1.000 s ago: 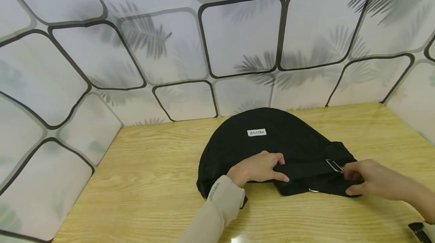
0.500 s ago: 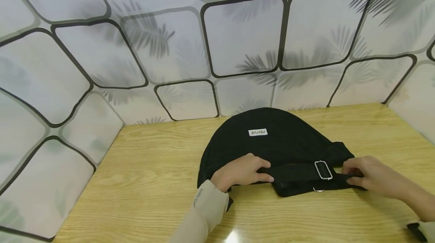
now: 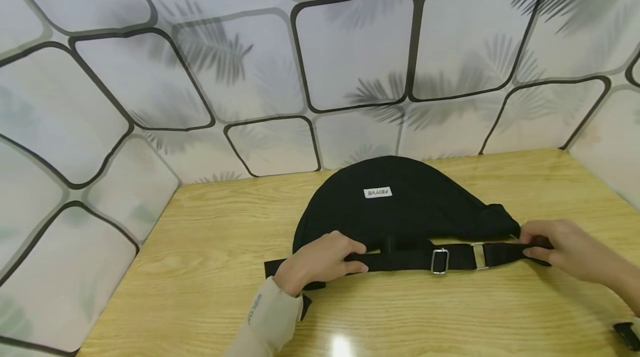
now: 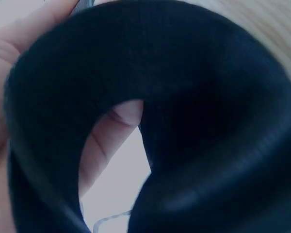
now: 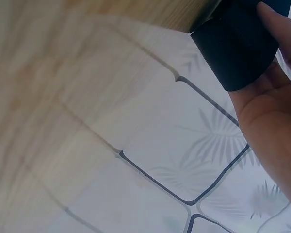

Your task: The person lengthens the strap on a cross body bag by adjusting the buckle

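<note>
A black half-moon shoulder bag with a small white label lies flat on the table. Along its front edge a black webbing strap is drawn straight, carrying a silver slider buckle and a second metal piece. My left hand pinches the strap near the bag's left side. In the left wrist view the strap curves in a wide loop before that hand, hiding part of the fingers. At the right end, my right hand pinches the strap between thumb and fingers; its folded end shows up close.
The light wood table extends to the left and in front of the bag. Behind and at both sides stand walls covered in pale, patterned sheeting, and the bag's curved edge lies close to the back wall.
The left hand has slid left along the strap and the right hand slightly right. The strap, bunched before, now runs straight, and its slider buckle has shifted left. The bag's body stays put.
</note>
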`<state>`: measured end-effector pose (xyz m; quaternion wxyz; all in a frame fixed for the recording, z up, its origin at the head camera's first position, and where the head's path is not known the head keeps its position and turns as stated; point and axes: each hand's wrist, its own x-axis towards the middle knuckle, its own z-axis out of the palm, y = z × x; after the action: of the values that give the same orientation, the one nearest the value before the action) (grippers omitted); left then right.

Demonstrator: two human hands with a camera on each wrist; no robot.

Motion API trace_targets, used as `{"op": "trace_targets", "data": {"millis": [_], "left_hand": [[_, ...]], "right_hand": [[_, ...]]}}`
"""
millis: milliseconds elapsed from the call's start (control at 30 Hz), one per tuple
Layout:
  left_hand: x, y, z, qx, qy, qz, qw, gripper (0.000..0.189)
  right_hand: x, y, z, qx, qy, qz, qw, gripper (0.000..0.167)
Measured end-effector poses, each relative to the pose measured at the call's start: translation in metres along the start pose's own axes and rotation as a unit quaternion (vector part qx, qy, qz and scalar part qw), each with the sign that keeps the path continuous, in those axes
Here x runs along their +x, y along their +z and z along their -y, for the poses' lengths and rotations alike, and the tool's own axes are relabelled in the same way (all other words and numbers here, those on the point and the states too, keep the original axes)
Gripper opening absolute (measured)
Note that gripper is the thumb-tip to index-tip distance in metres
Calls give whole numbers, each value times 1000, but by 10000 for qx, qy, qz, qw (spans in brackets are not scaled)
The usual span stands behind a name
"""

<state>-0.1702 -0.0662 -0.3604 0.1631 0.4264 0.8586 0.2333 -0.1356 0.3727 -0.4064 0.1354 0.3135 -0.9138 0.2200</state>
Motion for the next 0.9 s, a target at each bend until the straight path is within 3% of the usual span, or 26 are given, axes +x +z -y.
{"op": "trace_targets", "data": {"millis": [467,700,900], "left_hand": [[-35,-5,12,270,-189,-96,9994,24],[-51,-10,19,613,-486,-201,9967,7],[-62,-15,27,881,-338,-316,9950,4]], "right_hand": [[-4,-4,-8,-196,-66,-160,9997,58],[-10,-9,-11,-737,162,-234,9969,57],[-12,-12,-16,-805,64,-324,9962,59]]}}
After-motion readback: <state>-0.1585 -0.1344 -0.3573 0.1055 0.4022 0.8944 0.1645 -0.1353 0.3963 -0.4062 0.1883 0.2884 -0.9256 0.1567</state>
